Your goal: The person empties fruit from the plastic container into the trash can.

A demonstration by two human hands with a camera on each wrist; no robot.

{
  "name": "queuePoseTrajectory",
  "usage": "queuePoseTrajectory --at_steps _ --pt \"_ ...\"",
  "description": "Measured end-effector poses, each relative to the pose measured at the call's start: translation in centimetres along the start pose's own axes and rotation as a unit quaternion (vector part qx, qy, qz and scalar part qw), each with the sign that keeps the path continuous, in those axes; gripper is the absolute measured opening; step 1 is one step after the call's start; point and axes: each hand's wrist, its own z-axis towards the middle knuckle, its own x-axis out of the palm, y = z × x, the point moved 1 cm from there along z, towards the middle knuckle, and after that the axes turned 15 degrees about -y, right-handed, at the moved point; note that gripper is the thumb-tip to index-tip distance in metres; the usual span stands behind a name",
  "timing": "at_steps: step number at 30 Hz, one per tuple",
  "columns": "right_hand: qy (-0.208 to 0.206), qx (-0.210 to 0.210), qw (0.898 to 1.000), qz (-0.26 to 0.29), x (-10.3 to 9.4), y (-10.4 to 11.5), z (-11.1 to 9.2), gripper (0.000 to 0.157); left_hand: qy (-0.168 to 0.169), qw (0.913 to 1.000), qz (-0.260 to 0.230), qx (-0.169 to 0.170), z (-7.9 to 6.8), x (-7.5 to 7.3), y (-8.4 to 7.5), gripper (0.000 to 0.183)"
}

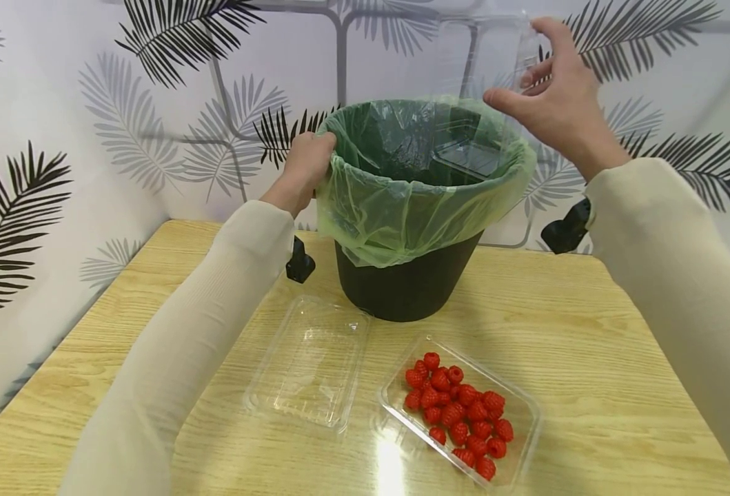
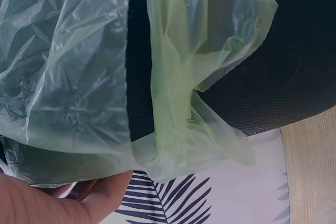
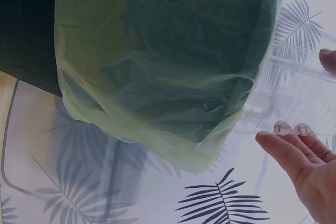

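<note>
My left hand grips the lined rim of a black trash bin at its left side. The thumb and a finger show under the liner's edge in the left wrist view. A pale green trash bag lines the bin and folds down over the outside. High over the bin's right side, my right hand holds a clear plastic container, thumb on one side and fingers on the other. It hangs upright over the opening. Inside the bin a clear rectangular plastic edge shows against the dark wall.
Nearer on the wooden table, a clear plastic tub holds many raspberries. To its left lies another clear plastic container without fruit. A wall with a leaf pattern rises right behind the bin.
</note>
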Motion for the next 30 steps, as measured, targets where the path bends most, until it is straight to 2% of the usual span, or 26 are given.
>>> queuePoseTrajectory --at_steps 9,15,21,30 --pt "-0.006 -0.005 1.0 0.002 -0.5 -0.1 -0.1 0.086 0.005 1.0 -0.003 -0.002 0.0 0.1 -0.1 0.023" --pt "-0.018 0.0 1.0 0.006 -1.6 0.2 0.2 0.085 0.003 1.0 -0.003 0.003 0.0 0.1 -0.2 0.023" --pt "-0.031 0.022 0.999 0.038 -3.3 0.6 0.6 0.087 0.005 1.0 -0.005 0.005 -0.1 0.1 -0.2 0.023" --pt "-0.03 0.076 0.996 0.035 -6.4 -0.4 0.8 0.079 0.003 1.0 -0.003 0.0 0.0 0.1 -0.1 0.02"
